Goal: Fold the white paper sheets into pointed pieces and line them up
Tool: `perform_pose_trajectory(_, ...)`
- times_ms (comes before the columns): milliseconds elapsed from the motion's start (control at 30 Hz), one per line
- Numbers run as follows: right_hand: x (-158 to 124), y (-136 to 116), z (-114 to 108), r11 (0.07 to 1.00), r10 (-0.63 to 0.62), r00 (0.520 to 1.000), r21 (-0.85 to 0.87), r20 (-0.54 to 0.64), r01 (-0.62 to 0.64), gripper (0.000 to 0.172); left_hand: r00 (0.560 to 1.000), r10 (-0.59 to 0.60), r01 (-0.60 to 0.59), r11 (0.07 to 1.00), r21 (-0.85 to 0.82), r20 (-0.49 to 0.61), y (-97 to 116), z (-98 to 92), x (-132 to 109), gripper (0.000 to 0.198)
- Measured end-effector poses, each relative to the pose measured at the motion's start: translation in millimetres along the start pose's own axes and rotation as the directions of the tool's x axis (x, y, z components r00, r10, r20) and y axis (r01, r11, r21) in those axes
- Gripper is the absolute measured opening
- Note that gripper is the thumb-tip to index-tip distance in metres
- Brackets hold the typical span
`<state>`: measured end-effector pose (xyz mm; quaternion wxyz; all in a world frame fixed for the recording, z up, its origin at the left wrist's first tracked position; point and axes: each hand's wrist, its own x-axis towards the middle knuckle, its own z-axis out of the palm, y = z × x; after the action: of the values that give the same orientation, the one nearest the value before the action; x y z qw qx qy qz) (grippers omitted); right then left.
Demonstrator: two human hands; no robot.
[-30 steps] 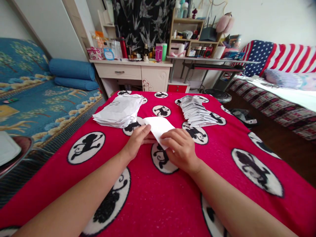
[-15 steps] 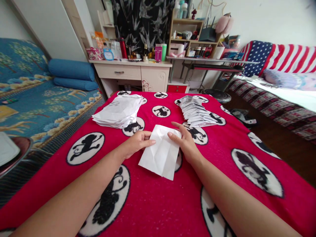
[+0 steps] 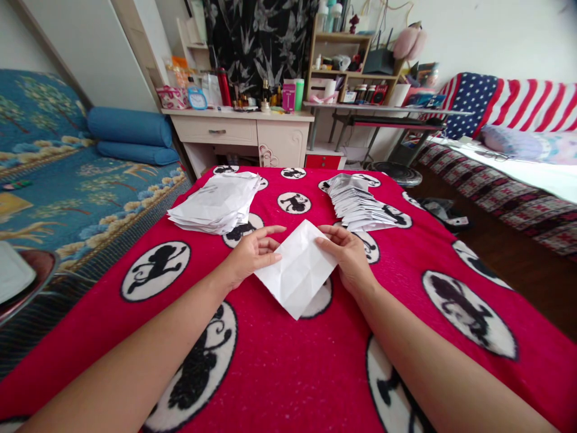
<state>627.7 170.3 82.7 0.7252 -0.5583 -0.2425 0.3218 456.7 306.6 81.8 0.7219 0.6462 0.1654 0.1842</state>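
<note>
Pinching a white sheet [image 3: 295,273] by its two far edges, one edge to each grip: in the left hand [image 3: 250,255], between the thumb at the rim and fingers partly hidden behind, with the index finger stretched clear of the paper; in the right hand [image 3: 349,258], with the thumb laid on the face near a corner and the fingers mostly out of sight underneath. Turned like a diamond, with one corner pointing back toward the wearer. Opened out nearly flat, but crossed by creases; so, in all likelihood, partway through being handled, with no way to tell folding from flattening out. Either resting on the red cloth [image 3: 288,367] or held just above it: cannot tell which.

Farther out, beyond the left hand, a broad, loose pile of white papers [image 3: 219,201], lying flat with uneven edges. Beyond the right hand, a narrower row of white pieces [image 3: 360,207], overlapping closely, apparently folded. Well apart from each other and not touched by either hand. Judging by these two groups, well into a repeated job, with many pieces set aside; impossible to say for certain which group counts as finished and which as remaining.
</note>
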Motion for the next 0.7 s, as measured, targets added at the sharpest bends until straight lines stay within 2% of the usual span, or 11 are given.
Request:
perform_pose_trajectory(267, 1, 4, 0, 0.995, -0.028, 0.999, -0.098, -0.02, 0.026, 0.038, 0.993, 0.028, -0.028, 1.0, -0.002, -0.111, -3, -0.9, 2, 0.047)
perform_pose_trajectory(333, 1, 2, -1, 0.991, -0.1, 0.992, -0.096, -0.079, 0.093, 0.032, 0.991, 0.037, -0.036, 0.999, 0.011, -0.129, -5, -1.6, 3, 0.047)
perform_pose_trajectory(367, 0, -1, -1, 0.979, -0.187, 0.973, -0.105, -0.136, 0.173, 0.028, 0.989, 0.046, -0.043, 0.999, 0.025, -0.143, -5, -1.9, 3, 0.048)
perform_pose_trajectory(400, 0, -4, -2, 0.951, -0.302, 0.932, -0.133, -0.203, 0.279, 0.023, 0.985, 0.056, -0.049, 0.998, 0.043, -0.163, -6, -2.0, 3, 0.049)
perform_pose_trajectory(433, -1, -8, -3, 0.9, -0.431, 0.865, -0.184, -0.256, 0.394, 0.018, 0.98, 0.071, -0.059, 0.996, 0.067, -0.188, -6, -1.9, 4, 0.048)
perform_pose_trajectory(467, -2, -12, -4, 0.825, -0.561, 0.779, -0.258, -0.28, 0.502, 0.014, 0.972, 0.094, -0.075, 0.993, 0.092, -0.217, -6, -1.8, 5, 0.047)
perform_pose_trajectory(500, -3, -15, -5, 0.735, -0.672, 0.694, -0.342, -0.256, 0.585, 0.01, 0.96, 0.123, -0.096, 0.988, 0.117, -0.25, -6, -1.7, 6, 0.046)
perform_pose_trajectory(567, -5, -20, -6, 0.534, -0.814, 0.576, -0.494, -0.079, 0.687, 0.002, 0.93, 0.196, -0.151, 0.975, 0.16, -0.311, -7, -2.0, 7, 0.046)
perform_pose_trajectory(633, -7, -22, -8, 0.351, -0.83, 0.528, -0.568, 0.179, 0.745, 0.007, 0.903, 0.248, -0.192, 0.963, 0.188, -0.35, -8, -3.1, 9, 0.053)
perform_pose_trajectory(700, -10, -21, -8, 0.228, -0.77, 0.504, -0.569, 0.391, 0.79, 0.014, 0.9, 0.265, -0.201, 0.957, 0.21, -0.346, -9, -3.8, 9, 0.06)
